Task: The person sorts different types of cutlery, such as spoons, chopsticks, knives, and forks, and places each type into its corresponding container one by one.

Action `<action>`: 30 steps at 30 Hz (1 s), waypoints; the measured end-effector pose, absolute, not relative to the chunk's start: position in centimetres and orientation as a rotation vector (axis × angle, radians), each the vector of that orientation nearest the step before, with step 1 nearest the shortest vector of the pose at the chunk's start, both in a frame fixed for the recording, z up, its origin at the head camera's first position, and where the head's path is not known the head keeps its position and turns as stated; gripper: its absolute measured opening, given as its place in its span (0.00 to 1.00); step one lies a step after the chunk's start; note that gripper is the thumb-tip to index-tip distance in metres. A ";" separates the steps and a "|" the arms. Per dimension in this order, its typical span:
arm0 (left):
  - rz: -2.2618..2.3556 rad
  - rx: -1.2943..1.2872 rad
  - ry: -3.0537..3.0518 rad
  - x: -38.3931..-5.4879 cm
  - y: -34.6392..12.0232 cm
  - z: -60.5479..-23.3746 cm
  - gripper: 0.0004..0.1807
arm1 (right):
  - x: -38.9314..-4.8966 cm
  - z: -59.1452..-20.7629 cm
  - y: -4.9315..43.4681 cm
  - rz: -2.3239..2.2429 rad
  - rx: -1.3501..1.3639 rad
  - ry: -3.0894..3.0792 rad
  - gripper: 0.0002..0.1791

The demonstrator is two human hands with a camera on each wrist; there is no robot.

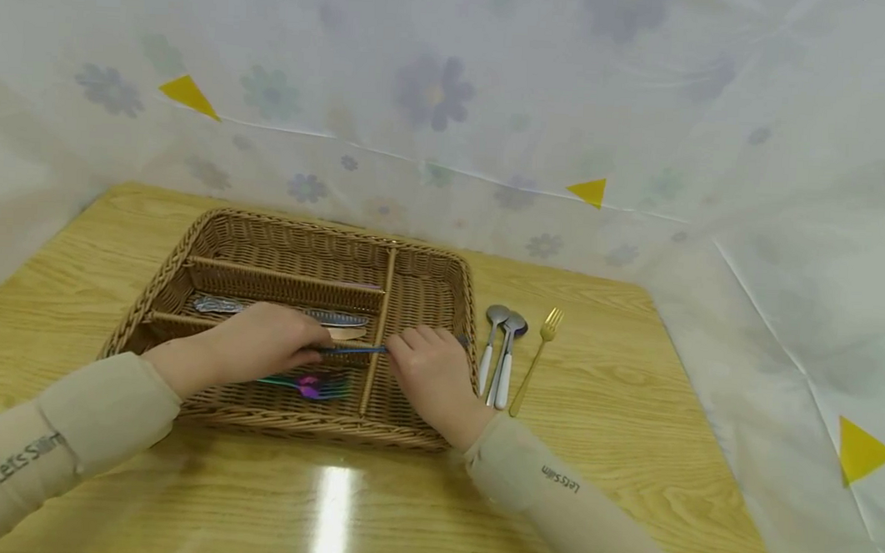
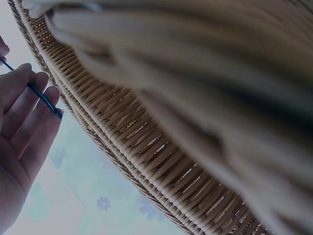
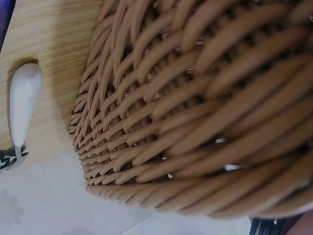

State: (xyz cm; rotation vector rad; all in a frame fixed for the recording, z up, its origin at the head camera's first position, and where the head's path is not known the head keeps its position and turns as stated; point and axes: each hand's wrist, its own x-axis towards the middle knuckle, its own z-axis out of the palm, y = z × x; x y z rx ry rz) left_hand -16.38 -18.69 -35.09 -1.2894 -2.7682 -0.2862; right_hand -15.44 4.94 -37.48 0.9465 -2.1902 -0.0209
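Blue fork (image 1: 352,349): raised over the basket (image 1: 307,425), its thin handle lying crosswise above the long divider, beside the right compartment.
Handle: narrow, smooth and deep blue, with a faint metallic shine; dark tines peek out at the basket's edge in the right wrist view, though so little of them shows that "fork" is only the likeliest reading.
Left hand (image 1: 274,343): above the basket's left-hand compartments, pinching one part of the handle between thumb and fingers.
Right hand (image 1: 431,376): above the basket's right compartment, fingers bent round the other part, a bare stretch of blue between the two hands; holding from both sides probably steadies so slender a piece.
Rainbow forks (image 1: 326,389): in the basket's front left compartment, purple and green, lying lengthwise as the narrow slot seems to invite.
Knives (image 1: 338,319): in the basket's middle left compartment, one silver, one paler, partly hidden by the left hand; kinds appear to be kept apart by the dividers.
Spoons (image 1: 513,322): just beside the basket's right side, white handles pointing toward the person, bowls overlapping.
Gold fork (image 1: 531,373): right of the basket, beyond the spoons, tines facing away from the person.
Table (image 1: 632,387): pale wood grain under the basket.
Flowered sheet (image 1: 498,79): behind the basket, with yellow triangles (image 1: 587,192) on it.
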 end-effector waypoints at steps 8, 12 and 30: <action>-0.275 -1.240 -2.843 -16.3 -19.9 -35.3 0.03 | -15.4 -37.3 5.5 -0.077 0.984 -2.296 0.11; -0.291 -1.209 -2.891 -16.1 -21.0 -35.4 0.06 | -15.6 -37.0 6.3 -0.053 0.981 -2.294 0.17; -0.222 -1.110 -3.058 -15.8 -27.1 -37.1 0.05 | -19.9 -38.2 17.8 0.102 0.437 -2.608 0.11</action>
